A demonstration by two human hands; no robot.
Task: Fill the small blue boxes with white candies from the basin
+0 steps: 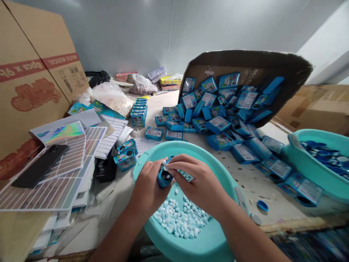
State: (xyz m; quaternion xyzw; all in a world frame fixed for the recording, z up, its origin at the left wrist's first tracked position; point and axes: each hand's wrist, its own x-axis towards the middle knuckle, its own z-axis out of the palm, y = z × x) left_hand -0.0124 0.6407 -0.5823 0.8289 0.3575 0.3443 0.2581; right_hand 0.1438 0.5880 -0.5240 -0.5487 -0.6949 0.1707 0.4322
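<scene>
My left hand is wrapped round a small blue candy box, held over a turquoise tub. The box has a dark round opening facing up, with white candy showing at it. My right hand has its fingertips pinched together at that opening, on white candies. Below both hands, many pale blue and white candies lie in the bottom of the tub. One candy sits apart from the pile, just under the box.
A tipped cardboard carton spills blue boxes across the table. At right, another turquoise tub holds blue caps. One blue cap lies near the table edge. Leftward are a phone, label sheets and two blue boxes.
</scene>
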